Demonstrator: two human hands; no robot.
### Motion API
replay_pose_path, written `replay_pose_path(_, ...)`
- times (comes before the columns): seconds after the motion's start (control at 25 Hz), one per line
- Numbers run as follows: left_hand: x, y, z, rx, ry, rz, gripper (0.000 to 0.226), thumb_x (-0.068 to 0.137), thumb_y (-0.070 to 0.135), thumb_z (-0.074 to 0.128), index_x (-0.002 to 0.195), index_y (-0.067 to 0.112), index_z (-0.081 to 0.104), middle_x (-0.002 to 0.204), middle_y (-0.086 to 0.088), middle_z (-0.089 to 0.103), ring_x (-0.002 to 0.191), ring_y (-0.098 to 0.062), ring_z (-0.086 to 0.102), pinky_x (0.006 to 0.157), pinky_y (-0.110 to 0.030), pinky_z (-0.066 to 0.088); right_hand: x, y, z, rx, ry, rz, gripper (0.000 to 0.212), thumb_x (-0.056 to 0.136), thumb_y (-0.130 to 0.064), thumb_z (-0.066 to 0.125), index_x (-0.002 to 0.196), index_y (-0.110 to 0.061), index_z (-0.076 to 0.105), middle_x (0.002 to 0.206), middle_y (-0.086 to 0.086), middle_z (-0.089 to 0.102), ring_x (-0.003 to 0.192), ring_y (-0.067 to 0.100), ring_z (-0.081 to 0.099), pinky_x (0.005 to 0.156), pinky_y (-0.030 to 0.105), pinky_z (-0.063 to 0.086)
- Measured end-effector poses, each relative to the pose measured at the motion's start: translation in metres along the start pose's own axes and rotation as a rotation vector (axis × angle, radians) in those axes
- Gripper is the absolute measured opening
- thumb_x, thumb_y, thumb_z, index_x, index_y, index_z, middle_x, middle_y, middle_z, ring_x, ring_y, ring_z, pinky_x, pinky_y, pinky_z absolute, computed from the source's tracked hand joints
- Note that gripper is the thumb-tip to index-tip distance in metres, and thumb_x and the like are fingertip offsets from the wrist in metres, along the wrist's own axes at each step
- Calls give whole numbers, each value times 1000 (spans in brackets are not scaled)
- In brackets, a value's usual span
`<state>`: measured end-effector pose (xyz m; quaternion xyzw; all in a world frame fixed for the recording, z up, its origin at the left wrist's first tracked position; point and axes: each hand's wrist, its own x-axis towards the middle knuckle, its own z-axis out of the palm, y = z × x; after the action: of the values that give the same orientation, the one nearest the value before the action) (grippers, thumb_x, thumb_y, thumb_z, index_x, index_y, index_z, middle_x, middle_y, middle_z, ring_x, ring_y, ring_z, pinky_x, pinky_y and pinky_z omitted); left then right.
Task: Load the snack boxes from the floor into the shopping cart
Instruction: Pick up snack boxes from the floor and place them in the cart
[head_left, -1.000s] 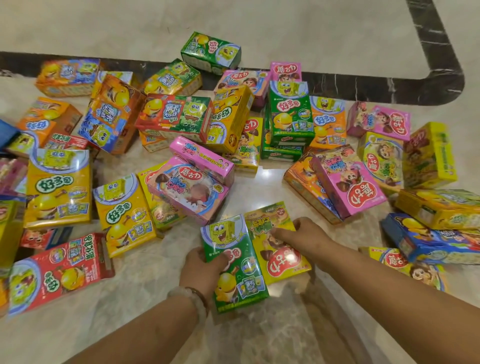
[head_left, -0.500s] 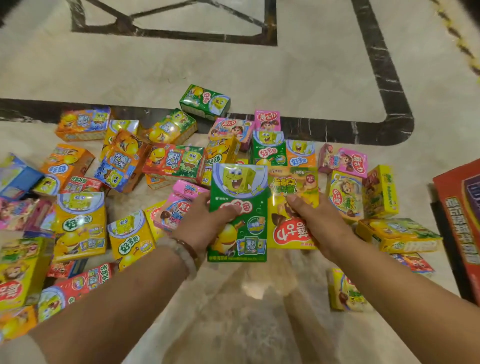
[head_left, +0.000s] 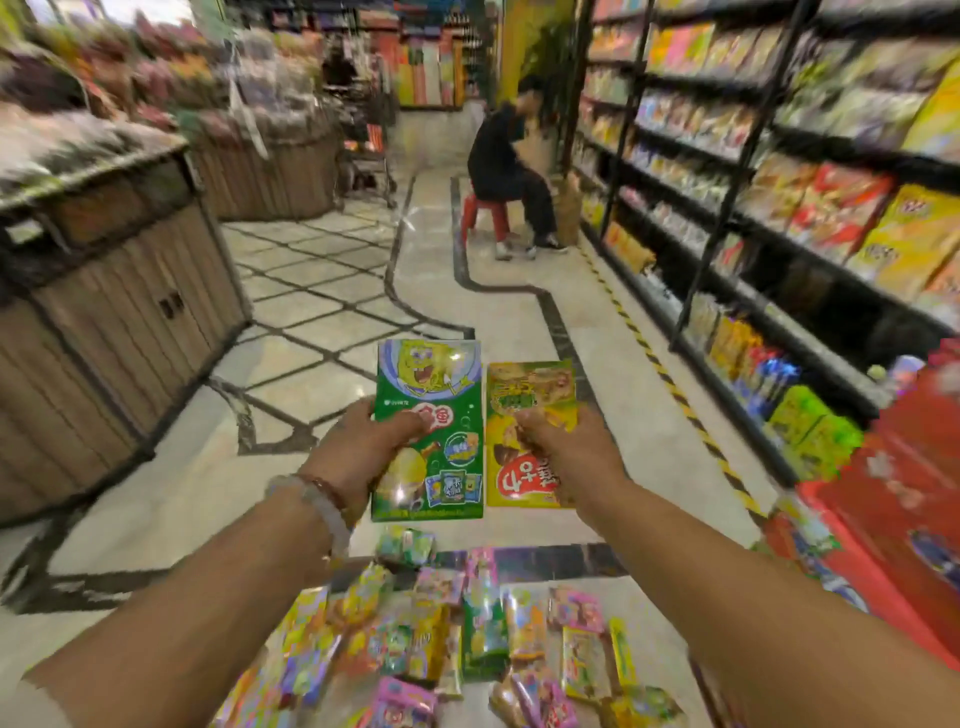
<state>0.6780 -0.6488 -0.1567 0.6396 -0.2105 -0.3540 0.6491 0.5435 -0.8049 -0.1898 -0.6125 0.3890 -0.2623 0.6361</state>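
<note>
Head view: the left hand (head_left: 363, 447) grips a green snack box (head_left: 428, 431) by its left edge, and the right hand (head_left: 563, 447) pinches a yellow snack box (head_left: 527, 436). Both boxes are upright, side by side, long axes pointing far, above the floor pile of boxes (head_left: 441, 639).

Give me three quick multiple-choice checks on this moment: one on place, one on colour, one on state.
1. Where is the seated person?
A. On a red stool beside the shelves
B. Behind the wooden bin
C. On the floor pile

2. What colour is the box in the left hand?
A. Pink
B. Green
C. Blue

3. What is the right hand doing?
A. Hanging idle
B. Pressing the floor
C. Gripping a yellow box

Answers: 1 A, a red stool shows under them; 2 B, the green box has a cartoon; 3 C, fingers curl round it.
</note>
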Motion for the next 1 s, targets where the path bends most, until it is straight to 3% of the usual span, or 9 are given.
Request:
replay_pose_path(0.12,-38,137,9,22,-45,92,48,59,11,77,105,3,65,88,-15,73,72,-27,71,66,-42,59,-36,-138,-27,0,1,-106,57,66,-46,80,108,-12,62,95,10,72,77,24,71,65,35,59)
replay_pose_path(0.2,-58,200,10,13,-60,160,41,69,11,73,108,3,64,89,-15,73,71,-26,71,64,-41,59,-64,-205,-43,-19,14,-188,57,67,-44,81,110,-12,63,95,9,72,80,25,71,72,38,59)
replay_pose_path(0.32,-81,255,18,7,-145,262,28,84,5,60,111,4,62,91,-15,72,75,-28,70,70,-46,58,-107,-263,-65,-7,60,-329,36,79,-32,74,108,-13,64,90,5,73,74,20,72,68,34,59)
replay_pose_path(0.44,-101,278,33,37,-300,308,23,86,5,57,109,4,62,93,-17,72,74,-28,70,67,-43,59,-154,-280,-83,6,165,-374,18,85,-33,69,90,-19,58,76,-4,66,56,6,64,48,18,49)
replay_pose_path(0.56,-123,289,57,46,-470,299,19,85,6,58,104,7,62,85,-13,73,69,-25,71,58,-36,59,-204,-281,-104,-25,255,-400,57,70,-56,75,97,-16,46,85,2,59,55,7,60,53,20,47)
replay_pose_path(0.72,-168,293,110,57,-679,267,33,83,10,62,115,3,59,102,-20,70,92,-37,67,81,-49,55,-307,-271,-146,-43,481,-387,85,55,-65,78,117,-12,53,110,8,64,82,21,65,65,29,50)
replay_pose_path(0.8,-202,286,147,88,-789,260,40,80,13,66,117,0,59,104,-21,68,91,-38,66,82,-49,54,-369,-265,-170,-52,622,-380,61,73,-50,74,116,-10,56,101,5,67,77,14,65,59,24,47)
replay_pose_path(0.88,-246,274,189,108,-902,268,42,79,17,68,116,-1,58,96,-17,68,71,-29,66,64,-36,56,-439,-256,-197,-111,769,-374,32,84,-39,69,96,-11,59,85,-1,63,68,5,60,57,23,41)
replay_pose_path(1.0,-327,254,251,122,-1066,274,57,69,26,74,116,-1,56,90,-13,66,64,-23,63,60,-33,53,-545,-240,-230,-141,975,-338,47,78,-48,71,103,-11,58,94,3,64,74,10,61,57,24,42)
